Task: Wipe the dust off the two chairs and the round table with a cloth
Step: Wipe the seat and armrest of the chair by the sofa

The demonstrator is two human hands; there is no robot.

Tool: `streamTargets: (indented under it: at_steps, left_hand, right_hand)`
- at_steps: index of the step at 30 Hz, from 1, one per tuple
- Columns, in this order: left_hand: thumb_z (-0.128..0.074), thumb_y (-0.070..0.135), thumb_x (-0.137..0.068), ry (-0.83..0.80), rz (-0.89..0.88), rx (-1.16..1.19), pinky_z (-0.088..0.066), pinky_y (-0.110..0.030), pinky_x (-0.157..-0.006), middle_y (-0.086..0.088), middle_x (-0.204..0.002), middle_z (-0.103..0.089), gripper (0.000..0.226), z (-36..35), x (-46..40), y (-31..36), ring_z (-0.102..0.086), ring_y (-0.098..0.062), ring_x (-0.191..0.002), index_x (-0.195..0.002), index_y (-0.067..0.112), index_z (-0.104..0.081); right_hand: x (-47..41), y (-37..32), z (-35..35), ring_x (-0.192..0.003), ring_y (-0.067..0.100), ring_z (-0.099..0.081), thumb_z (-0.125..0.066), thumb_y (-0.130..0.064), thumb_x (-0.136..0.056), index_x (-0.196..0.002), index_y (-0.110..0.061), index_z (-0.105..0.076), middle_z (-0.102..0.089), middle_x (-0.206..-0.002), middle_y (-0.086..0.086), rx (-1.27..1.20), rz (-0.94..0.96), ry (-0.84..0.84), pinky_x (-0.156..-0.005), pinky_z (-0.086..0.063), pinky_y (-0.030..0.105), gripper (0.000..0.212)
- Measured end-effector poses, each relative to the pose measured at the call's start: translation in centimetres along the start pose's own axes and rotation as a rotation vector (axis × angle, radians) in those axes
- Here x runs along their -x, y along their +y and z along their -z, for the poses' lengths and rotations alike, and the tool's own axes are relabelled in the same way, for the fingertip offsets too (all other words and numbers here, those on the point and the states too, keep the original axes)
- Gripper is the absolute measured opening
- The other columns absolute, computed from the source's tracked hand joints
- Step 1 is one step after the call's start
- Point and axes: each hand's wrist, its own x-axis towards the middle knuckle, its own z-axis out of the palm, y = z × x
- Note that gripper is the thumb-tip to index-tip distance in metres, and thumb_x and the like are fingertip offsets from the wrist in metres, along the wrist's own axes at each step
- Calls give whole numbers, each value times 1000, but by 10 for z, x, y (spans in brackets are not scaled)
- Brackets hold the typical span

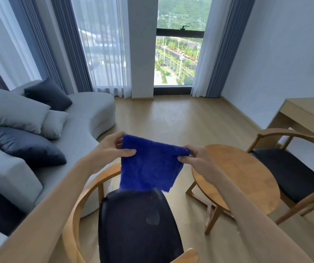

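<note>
Open floor ahead toward the window. Down low it's tight: near chair right below, round table just right, sofa hugging the left.

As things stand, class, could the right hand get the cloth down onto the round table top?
Probably yes. The right hand pinches the blue cloth in the air just beside the round table, whose visible top is bare, and nothing stands between them.
</note>
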Motion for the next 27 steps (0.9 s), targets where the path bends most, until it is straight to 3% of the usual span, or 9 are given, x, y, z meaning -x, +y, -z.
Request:
streamTargets:
  at_steps: [6,12,18,21,25,27]
  left_hand:
    - [-76,4,-78,154,-9,-212,-56,-44,-82,-12,-88,-70,24,-8,-6,-23,-67,-29,-88,-93,0,-57]
    - [-70,15,-86,38,5,-199,-54,-44,-88,-4,-95,-72,19,-11,-15,-24,-67,-25,-93,-98,8,-58]
    - [-59,16,-94,-16,33,-27,-54,-29,-78,-2,-101,-72,16,-54,-32,-26,-68,-20,-96,-110,15,-58]
    - [-52,15,-97,-81,122,162,-54,-31,-75,1,-104,-70,19,-91,-49,-23,-65,-21,-97,-116,17,-55]
    - [-49,23,-99,-110,112,162,-55,-34,-71,-6,-110,-63,18,-152,-71,-7,-63,-21,-95,-117,19,-50]
    - [-48,25,-99,-110,98,154,-56,-34,-67,-5,-109,-65,18,-187,-83,2,-66,-21,-93,-116,20,-50]
  right_hand:
    - [-6,5,-11,-84,24,-60,-54,3,-91,-98,-4,-63,-66,-93,19,62,-14,44,-78,-50,39,13]
    - [-1,20,0,-92,36,-61,-55,-2,-94,-95,-14,-63,-66,-93,18,72,-23,110,-81,-51,51,15]
    - [16,34,25,-95,21,-63,-50,-8,-99,-105,-20,-57,-66,-100,4,19,-37,167,-81,-57,40,16]
    - [28,42,47,-95,16,-60,-43,-10,-102,-110,-17,-52,-62,-103,4,-35,-84,205,-82,-55,38,14]
    - [49,58,99,-102,26,-57,-40,-18,-104,-113,-16,-49,-58,-111,10,-76,-122,225,-85,-53,44,13]
    - [62,70,133,-103,26,-59,-46,-22,-102,-117,-16,-48,-59,-112,9,-89,-150,208,-79,-55,39,17]
